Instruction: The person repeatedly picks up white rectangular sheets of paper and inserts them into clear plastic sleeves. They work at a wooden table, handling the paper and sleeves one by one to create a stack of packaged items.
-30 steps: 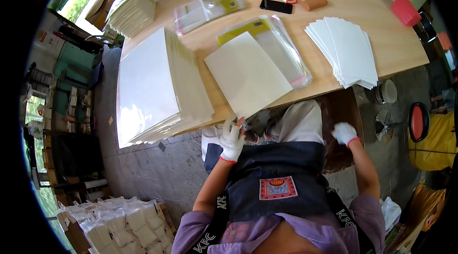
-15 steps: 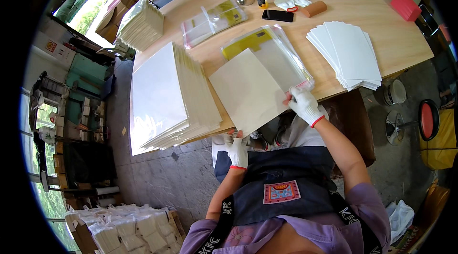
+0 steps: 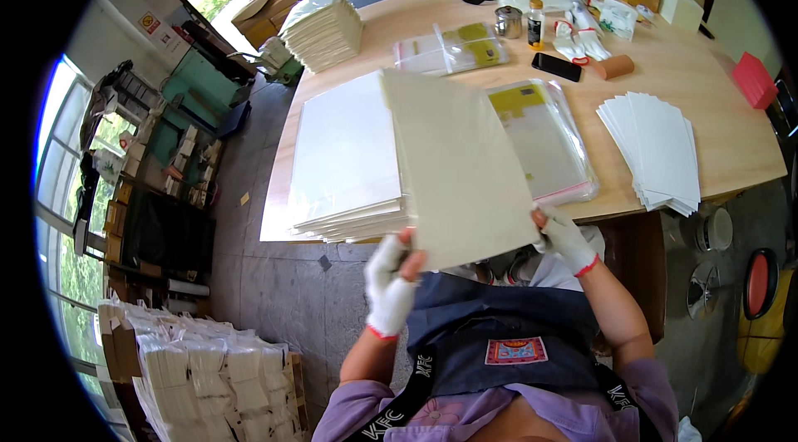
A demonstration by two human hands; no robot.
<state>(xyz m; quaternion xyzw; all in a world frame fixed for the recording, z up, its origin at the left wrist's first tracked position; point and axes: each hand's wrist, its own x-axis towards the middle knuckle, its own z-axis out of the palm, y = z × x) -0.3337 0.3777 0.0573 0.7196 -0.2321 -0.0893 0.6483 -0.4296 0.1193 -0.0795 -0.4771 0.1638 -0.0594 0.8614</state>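
Observation:
Both my hands wear white gloves with bare fingertips and red cuffs. A large cream sheet (image 3: 465, 168), paper or thin board, spans between them above the table's near edge. My left hand (image 3: 389, 282) is closed at its lower left corner, and my right hand (image 3: 567, 241) pinches the lower right corner. The sheet's far left part overlaps a tall stack of white boards (image 3: 345, 151) that look wrapped in clear film. Partly behind the sheet's right side lies a pile of clear plastic sleeves (image 3: 544, 143) with a yellow-green patch. Further right, white sheets (image 3: 652, 151) are fanned out.
On the wooden table (image 3: 731, 135) are a phone (image 3: 556, 67), a brown cylinder (image 3: 613, 67), a metal canister (image 3: 508, 23), a bottle (image 3: 535, 24), spare gloves (image 3: 582, 43), a tied sleeve bundle (image 3: 449, 50) and another stack (image 3: 322, 31). Wrapped bundles (image 3: 208, 375) stand at lower left.
The cream sheet has moved left and turned more upright, now over the edge of the white board stack. Both hands have travelled with it. The whole view has shifted.

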